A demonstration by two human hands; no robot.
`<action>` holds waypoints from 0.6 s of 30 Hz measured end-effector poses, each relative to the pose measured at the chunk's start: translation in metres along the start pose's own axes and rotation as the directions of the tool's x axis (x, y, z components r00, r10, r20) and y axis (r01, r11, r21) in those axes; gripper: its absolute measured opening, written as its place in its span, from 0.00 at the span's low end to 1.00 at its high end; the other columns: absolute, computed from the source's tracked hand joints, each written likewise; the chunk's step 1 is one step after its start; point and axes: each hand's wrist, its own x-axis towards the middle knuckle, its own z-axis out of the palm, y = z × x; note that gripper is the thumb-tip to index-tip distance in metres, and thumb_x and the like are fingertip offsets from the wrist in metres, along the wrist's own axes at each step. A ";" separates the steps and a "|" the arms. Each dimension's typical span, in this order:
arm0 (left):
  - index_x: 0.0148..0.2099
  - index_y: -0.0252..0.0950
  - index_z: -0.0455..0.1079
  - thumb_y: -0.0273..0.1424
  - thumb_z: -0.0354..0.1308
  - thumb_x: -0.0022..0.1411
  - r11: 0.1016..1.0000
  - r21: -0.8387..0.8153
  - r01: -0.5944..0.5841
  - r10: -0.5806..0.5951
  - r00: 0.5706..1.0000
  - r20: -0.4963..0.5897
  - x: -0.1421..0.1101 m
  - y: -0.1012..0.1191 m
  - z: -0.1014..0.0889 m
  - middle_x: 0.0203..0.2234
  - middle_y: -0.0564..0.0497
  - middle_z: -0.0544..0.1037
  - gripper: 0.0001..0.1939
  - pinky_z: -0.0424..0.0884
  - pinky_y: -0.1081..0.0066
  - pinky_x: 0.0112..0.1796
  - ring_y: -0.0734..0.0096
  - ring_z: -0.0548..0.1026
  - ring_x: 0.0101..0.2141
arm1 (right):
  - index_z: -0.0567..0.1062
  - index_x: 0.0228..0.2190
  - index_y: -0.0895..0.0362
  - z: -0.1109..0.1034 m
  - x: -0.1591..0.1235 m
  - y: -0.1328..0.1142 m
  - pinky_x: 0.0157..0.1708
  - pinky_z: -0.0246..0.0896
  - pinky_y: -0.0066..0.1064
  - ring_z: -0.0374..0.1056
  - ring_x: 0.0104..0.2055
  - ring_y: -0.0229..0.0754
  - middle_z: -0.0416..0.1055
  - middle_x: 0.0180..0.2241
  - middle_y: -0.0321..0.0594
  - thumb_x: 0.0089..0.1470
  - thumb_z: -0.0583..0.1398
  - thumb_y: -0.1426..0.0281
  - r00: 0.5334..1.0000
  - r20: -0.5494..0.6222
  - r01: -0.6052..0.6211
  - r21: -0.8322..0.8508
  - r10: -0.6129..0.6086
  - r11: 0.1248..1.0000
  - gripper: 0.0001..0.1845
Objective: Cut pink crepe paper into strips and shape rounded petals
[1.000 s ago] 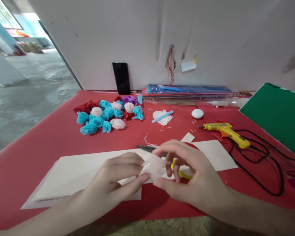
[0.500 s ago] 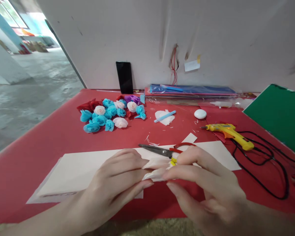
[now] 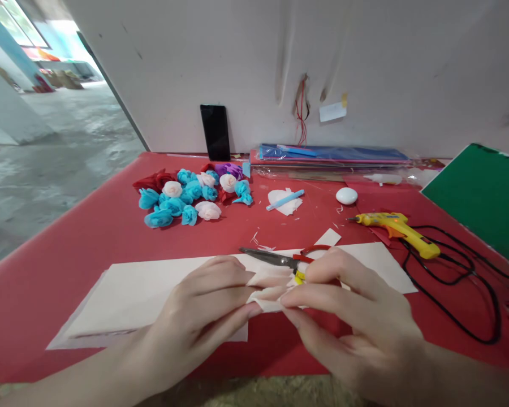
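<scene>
Both hands meet over the near edge of a red table [image 3: 80, 237]. My left hand [image 3: 203, 316] and my right hand [image 3: 348, 316] pinch a small folded piece of pale pink paper [image 3: 268, 294] between their fingertips, fingers closed on it from either side. Under the hands lies a long white sheet of paper [image 3: 136, 294]. Just behind the fingers lies a pair of scissors [image 3: 275, 259] with red and yellow handles, blades pointing left.
A heap of blue, white, red and purple paper flowers [image 3: 186, 198] lies at the back left. A yellow glue gun [image 3: 396, 229] with a looped black cord [image 3: 462, 282] is at the right, near a green board [image 3: 479, 198]. A black phone [image 3: 215, 133] leans on the wall.
My right hand has turned and dropped lower, so the scissors behind it now show. The paper piece has been pressed flatter between both hands' fingertips.
</scene>
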 end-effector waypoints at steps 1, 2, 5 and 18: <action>0.40 0.37 0.69 0.22 0.48 0.63 1.000 -0.006 0.008 -0.008 1.000 0.000 0.000 0.000 0.000 0.31 0.49 0.78 0.10 0.70 0.73 0.34 0.71 0.73 0.31 | 0.74 0.27 0.59 -0.001 0.000 0.000 0.25 0.63 0.26 0.63 0.25 0.33 0.67 0.25 0.37 0.46 0.59 0.82 1.000 0.001 0.003 -0.020 -0.003 1.000 0.08; 0.40 0.38 0.69 0.22 0.48 0.62 1.000 -0.008 0.017 -0.017 1.000 -0.001 0.000 0.001 -0.001 0.30 0.50 0.77 0.10 0.70 0.73 0.34 0.71 0.73 0.30 | 0.74 0.27 0.58 -0.001 0.000 -0.001 0.25 0.62 0.26 0.62 0.25 0.33 0.66 0.25 0.37 0.46 0.59 0.81 1.000 0.004 0.004 -0.033 -0.004 0.999 0.08; 0.36 0.38 0.70 0.22 0.48 0.62 0.999 -0.005 0.045 -0.045 0.999 -0.007 0.000 0.002 -0.002 0.26 0.51 0.76 0.11 0.70 0.73 0.33 0.71 0.73 0.29 | 0.74 0.26 0.58 0.000 -0.001 -0.001 0.24 0.61 0.26 0.61 0.24 0.33 0.66 0.24 0.36 0.46 0.59 0.80 1.000 0.024 0.013 -0.023 -0.012 1.000 0.07; 0.37 0.36 0.69 0.22 0.48 0.63 1.000 -0.013 0.026 -0.026 1.000 -0.007 0.001 0.001 0.000 0.29 0.50 0.76 0.09 0.69 0.77 0.34 0.72 0.72 0.32 | 0.77 0.30 0.62 0.005 0.000 0.003 0.25 0.61 0.27 0.62 0.26 0.34 0.69 0.23 0.40 0.49 0.60 0.80 0.996 0.012 -0.088 0.123 0.087 0.988 0.07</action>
